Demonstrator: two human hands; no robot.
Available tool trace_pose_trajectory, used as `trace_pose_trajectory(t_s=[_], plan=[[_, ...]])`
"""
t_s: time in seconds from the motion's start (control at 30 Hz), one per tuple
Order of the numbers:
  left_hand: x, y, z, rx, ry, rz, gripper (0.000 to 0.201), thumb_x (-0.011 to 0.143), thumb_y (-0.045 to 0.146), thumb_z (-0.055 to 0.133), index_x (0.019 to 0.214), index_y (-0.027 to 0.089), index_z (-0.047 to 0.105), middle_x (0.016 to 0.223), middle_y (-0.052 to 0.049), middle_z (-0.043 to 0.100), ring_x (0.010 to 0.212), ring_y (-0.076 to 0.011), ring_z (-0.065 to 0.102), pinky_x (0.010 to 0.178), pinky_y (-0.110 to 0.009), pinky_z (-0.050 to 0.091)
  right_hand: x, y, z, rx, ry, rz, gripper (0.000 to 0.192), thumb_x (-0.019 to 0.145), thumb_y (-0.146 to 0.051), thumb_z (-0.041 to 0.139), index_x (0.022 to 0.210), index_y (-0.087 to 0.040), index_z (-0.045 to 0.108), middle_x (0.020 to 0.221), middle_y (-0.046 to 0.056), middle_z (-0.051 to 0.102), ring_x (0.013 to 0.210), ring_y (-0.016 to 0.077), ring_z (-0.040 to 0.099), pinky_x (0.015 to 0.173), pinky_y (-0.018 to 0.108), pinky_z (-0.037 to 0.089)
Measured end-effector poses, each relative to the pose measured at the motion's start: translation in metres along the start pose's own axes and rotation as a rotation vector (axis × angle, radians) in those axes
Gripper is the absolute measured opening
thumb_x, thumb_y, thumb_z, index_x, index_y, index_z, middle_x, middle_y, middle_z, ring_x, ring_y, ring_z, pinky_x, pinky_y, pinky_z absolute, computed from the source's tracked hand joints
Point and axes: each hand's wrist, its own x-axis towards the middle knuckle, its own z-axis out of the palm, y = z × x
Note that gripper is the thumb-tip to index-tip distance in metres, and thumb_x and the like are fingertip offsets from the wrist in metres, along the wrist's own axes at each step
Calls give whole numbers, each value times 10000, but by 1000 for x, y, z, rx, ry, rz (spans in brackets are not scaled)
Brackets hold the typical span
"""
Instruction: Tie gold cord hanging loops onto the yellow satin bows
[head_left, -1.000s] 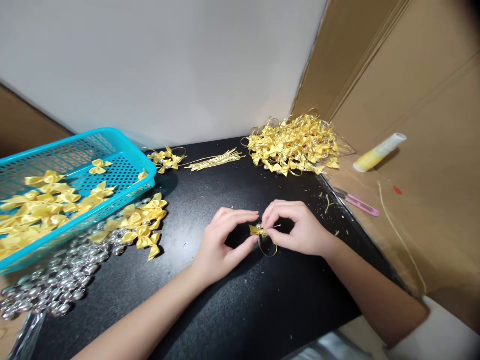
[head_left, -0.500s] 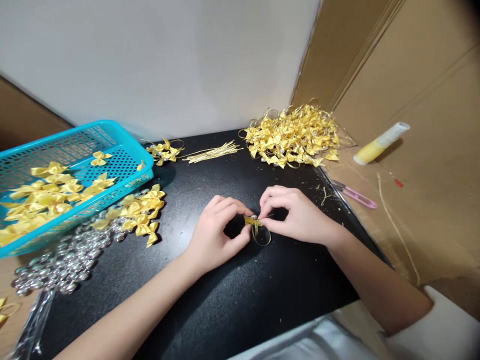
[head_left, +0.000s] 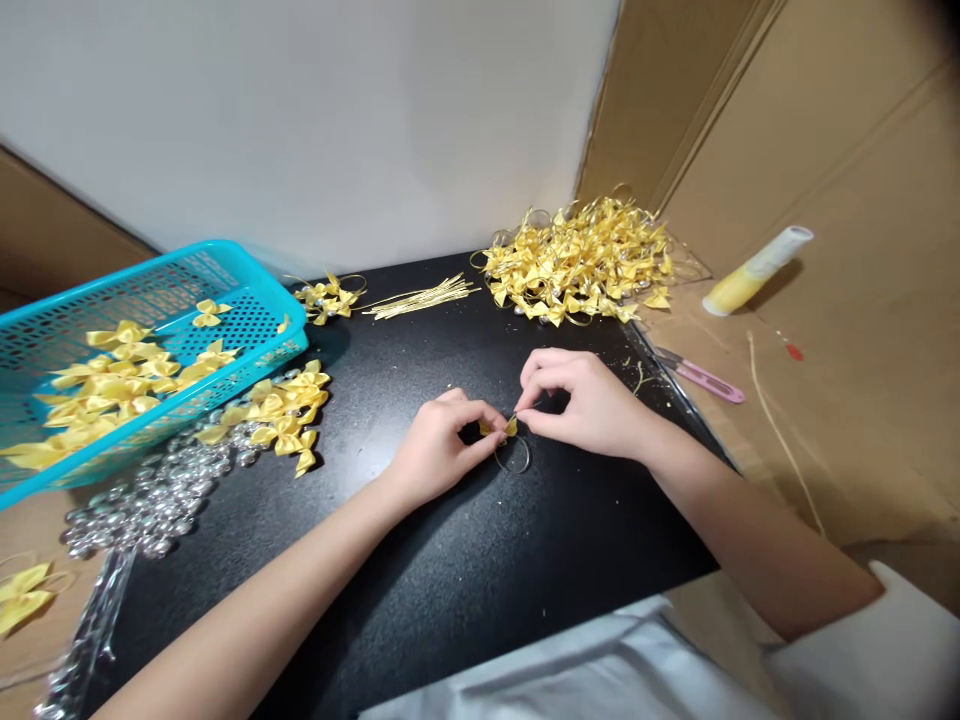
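Single head-worn view, looking forward and down from the seated person's own eye line, close over a black tabletop, white wall straight ahead, cardboard panels angling in on the right, forearms entering from the bottom edge.

My arms are bare from wrist to past the elbow, with no sleeves, rings, watch or bracelets on my hands. White cloth covers my lap and right upper arm.
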Motion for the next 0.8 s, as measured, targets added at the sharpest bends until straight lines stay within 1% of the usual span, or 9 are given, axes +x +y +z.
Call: trace_pose_trajectory(t_s=[0.1,0.2,0.27,0.33,0.47,0.57,0.63,0.7,0.8], plan=[[-2,-5,1,-9,-3,7,66,830,226,636,853,210,696,787,-18,736,760,-175,620,716,-293,475,1,1,-6,10,50,16,135,718,-82,660,629,-183,646,737,-6,605,687,122,579,664,269,454],[-3,-9,2,-9,30,15,75,841,228,641,901,212,682,805,-17,746,767,-175,620,719,-295,471,1,5,-11,82,122,49,123,717,-99,655,632,-186,642,769,11,646,731,137,612,728,298,481],[-3,-12,3,-8,58,15,89,840,237,653,923,214,677,796,-14,749,751,-174,614,716,-297,464,2,9,-11,199,150,103,103,717,-116,654,640,-182,635,823,31,688,801,153,650,803,327,495],[-2,-13,3,-9,77,14,103,839,244,663,936,215,679,781,-11,747,743,-175,605,713,-298,457,2,14,-9,367,132,188,80,713,-144,663,651,-176,624,863,45,718,831,162,677,819,341,512],[1,-16,2,-12,93,31,97,839,248,666,928,215,684,804,-16,751,768,-180,594,716,-300,454,4,17,1,735,71,382,127,706,-184,685,655,-172,569,903,60,748,770,156,714,688,293,549],[2,-19,1,-1,112,51,84,832,231,670,913,210,683,796,-17,747,767,-179,590,718,-300,457,5,13,9,899,34,434,187,720,-208,692,658,-176,519,895,72,760,759,164,727,602,253,533],[2,-22,0,17,129,70,72,829,217,667,900,206,680,791,-19,741,764,-178,589,716,-301,460,4,12,12,898,24,418,197,730,-204,693,662,-178,510,857,66,764,737,151,719,585,237,517],[1,-24,0,40,142,108,73,832,198,654,902,202,675,793,-21,739,753,-176,583,716,-304,461,3,12,14,850,31,387,189,741,-196,692,666,-179,519,807,50,763,696,128,700,583,229,505],[1,-25,-1,72,151,170,96,823,161,641,911,190,669,806,-25,745,739,-174,571,706,-302,459,-1,14,17,815,36,351,173,755,-217,699,687,-181,544,765,29,755,705,126,694,649,256,524]])
